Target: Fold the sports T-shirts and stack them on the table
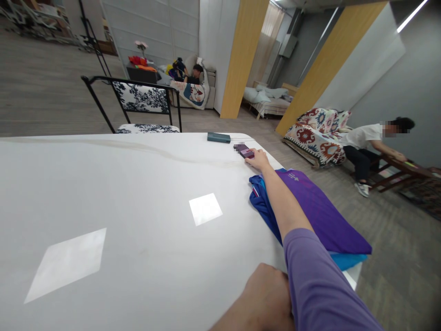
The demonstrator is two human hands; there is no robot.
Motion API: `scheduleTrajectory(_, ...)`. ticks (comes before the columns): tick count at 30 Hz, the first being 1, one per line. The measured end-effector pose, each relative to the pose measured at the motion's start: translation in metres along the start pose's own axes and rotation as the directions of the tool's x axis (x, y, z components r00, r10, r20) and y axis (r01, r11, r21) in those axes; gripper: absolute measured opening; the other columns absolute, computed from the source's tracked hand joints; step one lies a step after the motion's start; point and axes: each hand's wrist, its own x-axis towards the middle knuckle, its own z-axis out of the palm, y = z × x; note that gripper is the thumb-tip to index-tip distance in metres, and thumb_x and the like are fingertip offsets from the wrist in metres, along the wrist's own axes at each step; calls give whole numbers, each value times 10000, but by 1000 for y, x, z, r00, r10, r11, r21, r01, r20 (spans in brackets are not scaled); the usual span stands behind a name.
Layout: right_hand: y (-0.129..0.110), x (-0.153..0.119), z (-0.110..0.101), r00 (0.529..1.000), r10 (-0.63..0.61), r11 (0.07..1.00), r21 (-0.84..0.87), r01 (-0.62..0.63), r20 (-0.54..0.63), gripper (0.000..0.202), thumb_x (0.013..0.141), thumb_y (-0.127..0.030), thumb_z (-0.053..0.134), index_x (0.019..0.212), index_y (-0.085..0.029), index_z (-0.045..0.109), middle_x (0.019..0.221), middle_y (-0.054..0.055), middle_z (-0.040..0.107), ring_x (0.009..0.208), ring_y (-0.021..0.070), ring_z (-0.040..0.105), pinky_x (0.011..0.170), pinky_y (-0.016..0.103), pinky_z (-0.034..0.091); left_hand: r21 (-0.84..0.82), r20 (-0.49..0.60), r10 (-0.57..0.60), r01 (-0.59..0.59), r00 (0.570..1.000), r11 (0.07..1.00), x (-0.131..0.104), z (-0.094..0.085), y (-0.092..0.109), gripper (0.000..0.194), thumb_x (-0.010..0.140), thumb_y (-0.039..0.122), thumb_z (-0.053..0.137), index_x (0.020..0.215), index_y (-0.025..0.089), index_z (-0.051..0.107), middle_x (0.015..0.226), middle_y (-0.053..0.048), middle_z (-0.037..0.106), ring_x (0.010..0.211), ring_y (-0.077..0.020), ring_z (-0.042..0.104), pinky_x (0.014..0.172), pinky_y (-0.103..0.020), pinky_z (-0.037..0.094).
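My right hand (257,159) reaches far across the white table (138,193), its thumb and fingers closed around the near end of a dark phone (243,150). The phone lies near the table's far right corner; part of its screen is blurred. Under my right forearm is a pile of clothes: a purple shirt (320,211) on top, with blue fabric (263,207) showing at its left side and lower edge. My left hand (267,294) is low in the picture, knuckles bent, close to my purple right sleeve; its fingers are hidden.
A dark green box-like object (218,137) with a cable rests at the table's far edge. Beyond stands a black-framed chair (144,99). One person (365,142) sits on a patterned sofa (320,133) at right; another person (195,76) reclines at the back.
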Motion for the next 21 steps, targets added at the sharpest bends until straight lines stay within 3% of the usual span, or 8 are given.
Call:
scheduleTrajectory(4, -1, -1, -1, 1000, 1, 1000, 6, -1, 7, 708, 902, -542, 759, 1557, -297, 649, 1470, 174, 619, 1372, 406, 591, 1237, 515, 478, 5, -4, -7, 7, 1000, 1000, -1, -2, 1, 324, 728, 660, 711, 736, 352, 610, 832, -141, 781, 813, -392, 827, 546, -490, 459)
scheduleTrajectory(15, 3, -1, 4, 1000, 6, 1000, 28, -5, -25, 814, 872, -530, 787, 1600, -249, 558, 1473, 214, 648, 1384, 435, 601, 1212, 549, 480, 158, 22, 14, -17, 1000, 987, -2, -8, 10, 411, 840, 693, 652, 848, 291, 735, 874, -122, 838, 785, -364, 828, 499, -432, 428)
scheduleTrajectory(18, 1, -3, -4, 1000, 18, 997, 73, -19, 13, 893, 884, -577, 791, 1652, -240, 486, 1486, 201, 682, 1386, 409, 626, 1202, 532, 487, 158, 20, 4, -7, 1000, 987, -2, -7, 9, 421, 863, 709, 640, 867, 300, 739, 902, -120, 845, 815, -360, 828, 523, -429, 439)
scheduleTrajectory(21, -1, 1, -27, 998, 54, 980, 191, -60, 36, 946, 939, -713, 736, 1676, -195, 448, 1518, 213, 693, 1344, 358, 675, 1165, 479, 517, 149, 29, 4, -8, 1000, 989, -2, -4, 8, 405, 816, 699, 713, 838, 295, 716, 893, -106, 844, 799, -353, 823, 546, -425, 445)
